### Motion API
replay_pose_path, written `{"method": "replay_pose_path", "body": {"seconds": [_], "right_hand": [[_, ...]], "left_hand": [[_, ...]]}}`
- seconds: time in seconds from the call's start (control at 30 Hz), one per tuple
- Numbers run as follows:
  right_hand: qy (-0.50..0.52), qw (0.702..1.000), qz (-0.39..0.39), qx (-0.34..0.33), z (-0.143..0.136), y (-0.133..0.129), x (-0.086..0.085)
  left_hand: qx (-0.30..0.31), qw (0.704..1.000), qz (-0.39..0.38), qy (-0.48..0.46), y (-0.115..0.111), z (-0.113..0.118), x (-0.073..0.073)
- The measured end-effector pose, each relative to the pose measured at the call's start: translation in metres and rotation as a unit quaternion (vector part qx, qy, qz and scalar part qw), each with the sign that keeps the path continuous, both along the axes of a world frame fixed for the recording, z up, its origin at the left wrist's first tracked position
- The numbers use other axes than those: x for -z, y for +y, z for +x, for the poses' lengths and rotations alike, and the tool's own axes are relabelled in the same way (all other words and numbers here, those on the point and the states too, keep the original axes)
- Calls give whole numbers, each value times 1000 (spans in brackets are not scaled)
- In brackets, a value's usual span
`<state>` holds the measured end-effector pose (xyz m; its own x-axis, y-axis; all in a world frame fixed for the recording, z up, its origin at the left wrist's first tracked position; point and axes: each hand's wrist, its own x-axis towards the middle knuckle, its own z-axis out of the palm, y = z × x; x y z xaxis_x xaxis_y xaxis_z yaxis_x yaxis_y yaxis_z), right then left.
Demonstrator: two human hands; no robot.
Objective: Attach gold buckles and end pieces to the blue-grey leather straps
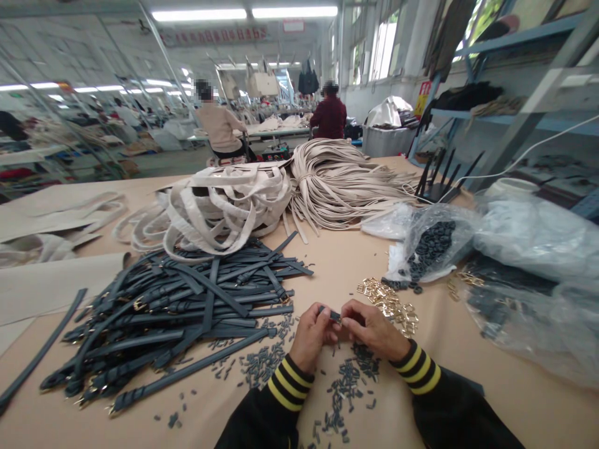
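Note:
My left hand (312, 333) pinches a short dark grey strap piece (331, 313) between thumb and fingers. Touching the right end of that piece are the closed fingertips of my right hand (372, 327); whether they grip anything else is too small to tell. Small dark cut pieces (346, 386) lie scattered below and between the hands, with more (264, 362) left of my left wrist. Gold metal buckles (390, 305) are heaped just beyond my right hand. To the left is a large pile of dark straps (187, 312) with gold buckles.
Beige straps (229, 199) and a tied beige bundle (332, 184) lie at the back of the table (341, 255). Clear bags, one holding dark rings (430, 246), cover the right side near a black router (442, 184). Two people (222, 125) sit beyond the table.

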<state>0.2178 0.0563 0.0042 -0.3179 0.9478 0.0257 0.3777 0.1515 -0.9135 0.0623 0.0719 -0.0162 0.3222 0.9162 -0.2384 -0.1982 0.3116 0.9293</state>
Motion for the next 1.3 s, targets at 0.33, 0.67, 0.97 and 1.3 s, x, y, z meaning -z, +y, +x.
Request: {"method": "replay_pose_path", "body": {"seconds": [0.33, 0.67, 0.97, 1.3], "right_hand": [[-15, 999, -17, 28, 0, 2, 8], [115, 987, -99, 57, 2, 3, 12], [168, 978, -126, 9, 3, 2, 4], [92, 988, -121, 10, 5, -1, -1]], "left_hand": [[-19, 991, 75, 107, -3, 3, -1], [-13, 986, 145, 77, -12, 6, -10], [72, 975, -114, -174, -8, 5, -13], [184, 958, -158, -150, -8, 3, -8]]}}
